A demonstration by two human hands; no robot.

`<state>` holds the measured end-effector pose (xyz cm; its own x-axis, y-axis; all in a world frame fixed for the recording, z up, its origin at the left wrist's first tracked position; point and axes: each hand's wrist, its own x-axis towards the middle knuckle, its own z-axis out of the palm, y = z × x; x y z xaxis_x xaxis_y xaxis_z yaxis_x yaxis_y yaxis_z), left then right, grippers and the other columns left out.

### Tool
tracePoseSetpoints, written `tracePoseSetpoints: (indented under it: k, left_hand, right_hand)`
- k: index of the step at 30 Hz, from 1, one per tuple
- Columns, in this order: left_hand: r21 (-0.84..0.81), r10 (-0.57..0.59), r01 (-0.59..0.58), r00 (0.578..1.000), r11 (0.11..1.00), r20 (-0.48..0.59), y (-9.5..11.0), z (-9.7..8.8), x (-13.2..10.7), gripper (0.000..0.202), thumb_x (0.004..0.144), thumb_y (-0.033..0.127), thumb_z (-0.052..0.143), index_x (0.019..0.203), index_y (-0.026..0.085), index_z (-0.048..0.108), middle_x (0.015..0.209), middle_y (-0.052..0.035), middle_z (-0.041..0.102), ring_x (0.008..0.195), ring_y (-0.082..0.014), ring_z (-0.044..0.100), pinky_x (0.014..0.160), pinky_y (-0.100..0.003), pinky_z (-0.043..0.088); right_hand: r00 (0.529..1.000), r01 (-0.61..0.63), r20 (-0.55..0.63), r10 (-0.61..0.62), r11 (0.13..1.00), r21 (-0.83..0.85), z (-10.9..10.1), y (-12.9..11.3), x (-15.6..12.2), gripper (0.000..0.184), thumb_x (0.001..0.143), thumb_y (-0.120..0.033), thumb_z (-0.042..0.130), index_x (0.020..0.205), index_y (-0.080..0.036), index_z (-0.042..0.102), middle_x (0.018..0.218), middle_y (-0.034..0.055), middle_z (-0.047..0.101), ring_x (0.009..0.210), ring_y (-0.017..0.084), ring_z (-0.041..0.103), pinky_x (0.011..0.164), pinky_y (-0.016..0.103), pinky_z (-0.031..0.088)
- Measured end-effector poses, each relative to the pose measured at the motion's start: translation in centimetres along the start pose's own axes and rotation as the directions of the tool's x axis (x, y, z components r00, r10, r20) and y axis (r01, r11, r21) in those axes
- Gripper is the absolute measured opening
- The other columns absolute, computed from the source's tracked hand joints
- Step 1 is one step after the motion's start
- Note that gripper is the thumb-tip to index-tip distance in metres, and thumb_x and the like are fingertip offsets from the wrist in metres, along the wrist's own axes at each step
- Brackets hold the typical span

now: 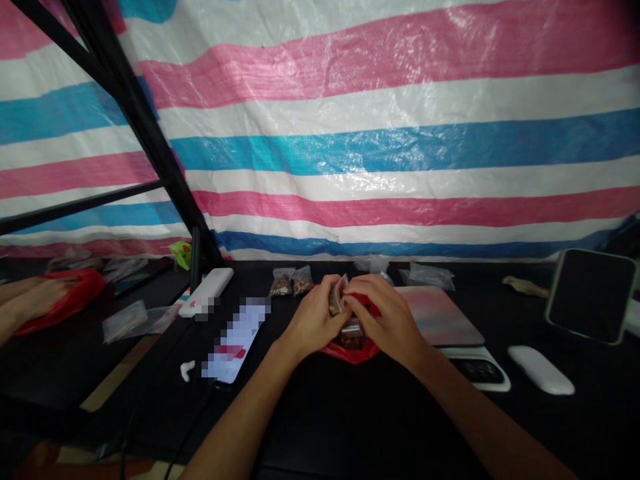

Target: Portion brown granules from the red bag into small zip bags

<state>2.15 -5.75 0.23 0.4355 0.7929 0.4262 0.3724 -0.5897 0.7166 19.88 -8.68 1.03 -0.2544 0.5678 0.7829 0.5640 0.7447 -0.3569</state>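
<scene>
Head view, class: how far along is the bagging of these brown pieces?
Done: two filled small zip bags lie at the back of the desk. In hand: the left hand and right hand pinch a small clear bag above dark brown pieces in a red plastic bag. Left: flat clear bags look unfilled, though that is hard to tell.
</scene>
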Motion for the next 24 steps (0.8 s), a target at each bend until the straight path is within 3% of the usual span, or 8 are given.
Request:
tracePoseSetpoints:
  k: [3,6,9,12,15,19,21,24]
  left_hand:
    - [-0.009,0.009,-0.010,1.000,1.000,-0.009,0.1,0.0,0.0,0.055,0.088,0.039,0.073,0.134,0.024,0.048,0.120,-0.0075,0.068,0.108,-0.0240,0.067,0.096,-0.038,0.051]
    - [0.048,0.042,-0.042,0.999,0.998,-0.004,-0.1,-0.5,0.1,0.082,0.074,0.046,0.085,0.142,0.024,0.045,0.128,-0.0105,0.064,0.117,-0.0287,0.063,0.104,-0.044,0.048]
    - [0.126,0.118,-0.112,0.992,0.986,-0.041,-0.5,-1.2,0.2,0.057,0.089,0.043,0.071,0.137,0.022,0.050,0.126,-0.0115,0.063,0.119,-0.0279,0.059,0.107,-0.046,0.046]
    - [0.184,0.137,-0.109,0.980,0.977,-0.147,-1.0,-1.7,0.4,0.034,0.100,0.035,0.052,0.132,0.022,0.054,0.125,-0.0117,0.061,0.120,-0.0261,0.057,0.107,-0.044,0.045]
    - [0.254,-0.005,0.054,0.982,0.966,-0.187,-2.0,-1.7,0.4,0.037,0.097,0.035,0.055,0.132,0.022,0.054,0.126,-0.0125,0.060,0.119,-0.0278,0.058,0.105,-0.045,0.046]
    - [0.245,-0.228,0.227,0.973,0.943,-0.024,-3.7,-1.3,0.2,0.053,0.085,0.031,0.067,0.136,0.022,0.053,0.111,-0.0094,0.066,0.102,-0.0273,0.065,0.093,-0.042,0.050]
    - [0.161,-0.255,0.246,0.966,0.956,0.034,-4.2,-1.1,0.3,0.050,0.084,0.022,0.063,0.132,0.023,0.054,0.092,-0.0027,0.067,0.086,-0.0222,0.066,0.082,-0.035,0.051]
    - [-0.011,-0.243,0.243,0.968,0.970,-0.054,-4.2,-1.0,0.8,0.046,0.078,0.010,0.056,0.123,0.022,0.056,0.077,0.0034,0.061,0.069,-0.0157,0.060,0.070,-0.028,0.048]
  right_hand:
    - [0.997,-0.018,-0.075,0.020,0.999,0.031,-0.3,0.2,0.1,0.014,0.100,-0.017,0.056,0.105,-0.027,0.064,0.101,0.0037,0.070,0.098,0.021,0.066,0.088,0.037,0.053]
    - [0.968,-0.069,-0.239,0.074,0.997,0.030,-0.9,0.6,0.5,0.012,0.100,-0.018,0.055,0.105,-0.027,0.063,0.105,0.0055,0.068,0.102,0.022,0.066,0.093,0.040,0.053]
    - [0.897,-0.150,-0.400,0.188,0.981,0.125,-2.2,1.6,1.0,0.007,0.101,-0.026,0.056,0.106,-0.026,0.061,0.113,0.0081,0.067,0.110,0.025,0.066,0.098,0.044,0.052]
    - [0.857,-0.200,-0.427,0.289,0.950,0.242,-4.9,3.1,1.1,0.011,0.100,-0.036,0.060,0.106,-0.027,0.060,0.111,0.0080,0.069,0.109,0.025,0.068,0.098,0.044,0.054]
    - [0.893,-0.307,-0.293,0.342,0.938,0.160,-8.7,4.7,0.4,0.018,0.098,-0.046,0.060,0.102,-0.028,0.062,0.106,0.0063,0.072,0.101,0.026,0.072,0.093,0.043,0.056]
    - [0.944,-0.305,0.064,0.324,0.930,-0.206,-12.9,6.1,-1.1,0.023,0.100,-0.047,0.054,0.101,-0.028,0.067,0.100,0.0056,0.075,0.090,0.027,0.072,0.082,0.040,0.056]
    - [0.932,-0.237,0.206,0.299,0.930,-0.280,-13.4,6.4,-1.8,0.021,0.100,-0.042,0.053,0.101,-0.028,0.068,0.102,0.0049,0.076,0.093,0.027,0.072,0.083,0.040,0.056]
    - [0.889,-0.161,0.375,0.264,0.946,-0.282,-12.5,6.5,-2.4,0.020,0.099,-0.039,0.055,0.103,-0.029,0.072,0.109,0.0038,0.077,0.101,0.027,0.073,0.089,0.040,0.057]
